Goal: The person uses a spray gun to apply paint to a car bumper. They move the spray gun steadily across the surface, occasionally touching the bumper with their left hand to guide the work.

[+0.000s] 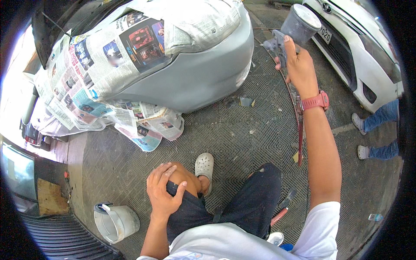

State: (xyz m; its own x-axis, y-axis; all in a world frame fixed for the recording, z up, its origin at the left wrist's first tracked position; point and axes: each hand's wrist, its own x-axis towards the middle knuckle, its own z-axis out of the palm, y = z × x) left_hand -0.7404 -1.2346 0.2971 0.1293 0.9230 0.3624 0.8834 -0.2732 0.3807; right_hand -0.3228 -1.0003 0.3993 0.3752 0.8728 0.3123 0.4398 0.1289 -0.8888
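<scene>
My right hand (301,71), a red watch on its wrist, is stretched out ahead and closed round the grip of a paint spray gun (279,45). A round grey paint cup (299,26) sits on the gun. To the left of it stands a car's grey body panel (186,80) with a smooth, dull surface. Sheets of newspaper (104,60) cover the parts of the car around that panel, including its wheel. My left hand (164,188) rests on my bent left knee with its fingers apart, holding nothing.
A thin reddish hose (300,134) runs along the patterned floor (234,147) below the gun. At the right stands a white car (359,56), with another person's jeans-clad legs (383,119) beside it. A white bucket (117,223) is at the lower left.
</scene>
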